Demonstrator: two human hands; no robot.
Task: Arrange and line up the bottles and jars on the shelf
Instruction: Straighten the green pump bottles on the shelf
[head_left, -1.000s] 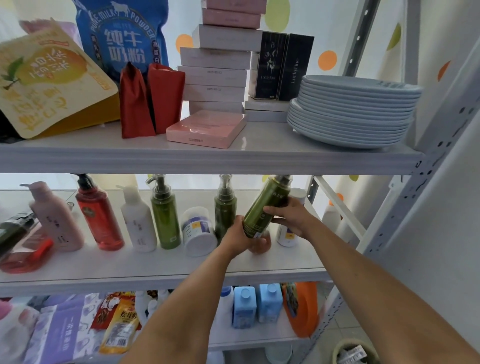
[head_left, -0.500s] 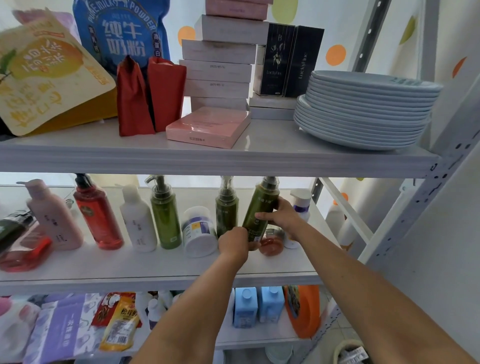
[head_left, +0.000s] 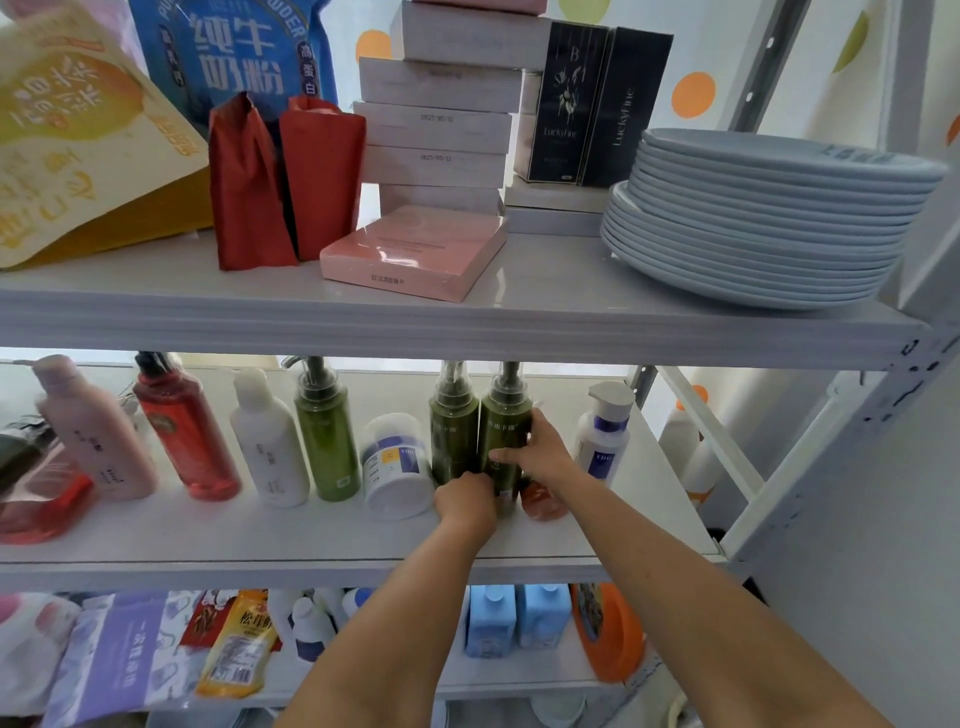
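Shelf (head_left: 311, 535) of white board in metal racking beside spotted wall (head_left: 693, 93).

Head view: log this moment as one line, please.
phase: placing | right hand: holds olive bottle upright | left hand: at its base | beside: second olive bottle, touching

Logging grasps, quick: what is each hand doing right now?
Left hand: closed around the base of the dark green bottle.
Right hand: gripping the same bottle's side.
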